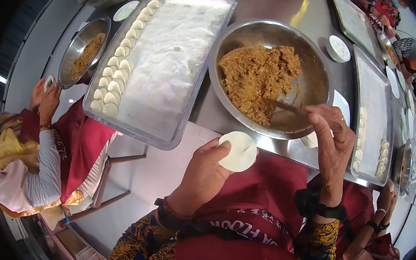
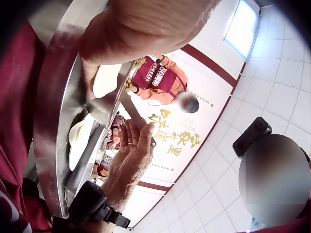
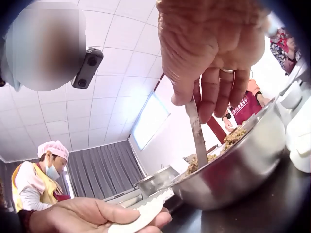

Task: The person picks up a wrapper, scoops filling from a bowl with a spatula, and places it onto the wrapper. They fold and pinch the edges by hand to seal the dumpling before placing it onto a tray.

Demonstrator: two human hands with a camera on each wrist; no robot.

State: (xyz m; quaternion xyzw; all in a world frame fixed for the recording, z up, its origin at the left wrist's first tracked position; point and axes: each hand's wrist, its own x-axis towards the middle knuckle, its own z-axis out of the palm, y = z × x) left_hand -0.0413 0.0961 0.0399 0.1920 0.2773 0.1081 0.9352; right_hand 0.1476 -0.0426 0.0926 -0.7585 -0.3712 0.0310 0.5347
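My left hand point(image 1: 203, 174) holds a round white dumpling wrapper point(image 1: 238, 155), thumb on top near its edge. The right hand point(image 1: 334, 141) grips a flat narrow spatula point(image 1: 289, 107) between thumb and fingers. Its blade tip meets the brown minced filling point(image 1: 257, 77) in a big steel bowl point(image 1: 327, 98). The right wrist view shows the spatula point(image 3: 198, 138) slanting down over the bowl's rim, and the wrapper point(image 3: 146, 213) low beside it on the left palm. More wrappers point(image 1: 311, 139) lie by the bowl, partly behind the right hand.
Left of the bowl, a floured metal tray point(image 1: 176, 43) carries rows of folded dumplings point(image 1: 114, 84). Another tray point(image 1: 374, 100) with dumplings stands at right, near a small white bowl point(image 1: 339, 49). A person point(image 1: 43, 150) works at left beside a second filling bowl point(image 1: 106, 32).
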